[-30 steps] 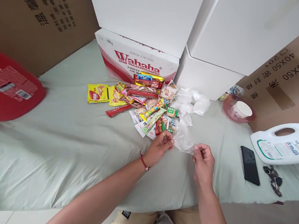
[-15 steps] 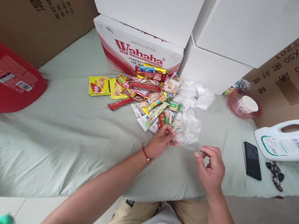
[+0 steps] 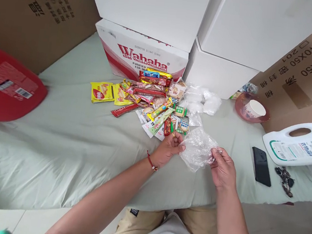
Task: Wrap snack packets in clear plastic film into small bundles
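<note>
And there, my left hand (image 3: 169,148) and right hand (image 3: 224,170) both pinched the clear plastic (image 3: 197,148), crumpled between them, just nearside of the snack pile (image 3: 160,109)! Spreading it seemed the step; the next move called for gentle, even tension.

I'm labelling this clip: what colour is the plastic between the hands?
Clear and colourless; the plastic shows best in the head view.
</note>
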Demonstrator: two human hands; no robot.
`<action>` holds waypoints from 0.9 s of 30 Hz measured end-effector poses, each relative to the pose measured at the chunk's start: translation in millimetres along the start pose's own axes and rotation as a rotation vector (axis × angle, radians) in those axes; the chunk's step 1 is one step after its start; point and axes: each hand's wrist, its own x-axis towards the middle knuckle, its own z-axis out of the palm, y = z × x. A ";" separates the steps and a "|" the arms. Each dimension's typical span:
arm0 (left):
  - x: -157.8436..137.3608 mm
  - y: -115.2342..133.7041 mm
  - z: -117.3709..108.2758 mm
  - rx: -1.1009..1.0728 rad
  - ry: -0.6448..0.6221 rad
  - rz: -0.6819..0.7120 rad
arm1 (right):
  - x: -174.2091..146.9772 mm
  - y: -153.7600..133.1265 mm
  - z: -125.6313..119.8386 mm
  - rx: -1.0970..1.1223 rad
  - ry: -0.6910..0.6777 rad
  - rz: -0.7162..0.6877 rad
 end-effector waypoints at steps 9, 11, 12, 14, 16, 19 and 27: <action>-17.6 8.6 25.0 0.442 0.357 0.369 | -15.8 2.7 0.8 -0.060 0.161 -0.238; -26.6 11.6 41.8 0.428 0.231 0.314 | -21.1 0.9 4.9 -0.063 0.134 -0.261; -30.6 12.9 50.5 0.403 0.172 0.262 | -23.5 -0.1 7.2 -0.062 0.109 -0.265; -36.5 14.4 65.9 0.349 0.105 0.159 | -28.3 -2.0 11.8 -0.077 0.034 -0.260; -39.4 13.1 76.1 0.313 0.093 0.102 | -33.6 -3.4 15.6 -0.107 -0.076 -0.263; -40.8 4.8 81.1 0.295 0.148 0.110 | -42.3 -4.1 18.8 -0.154 -0.252 -0.313; -59.0 -12.9 71.3 0.390 0.313 0.257 | -54.2 0.6 17.9 -0.135 -0.190 -0.228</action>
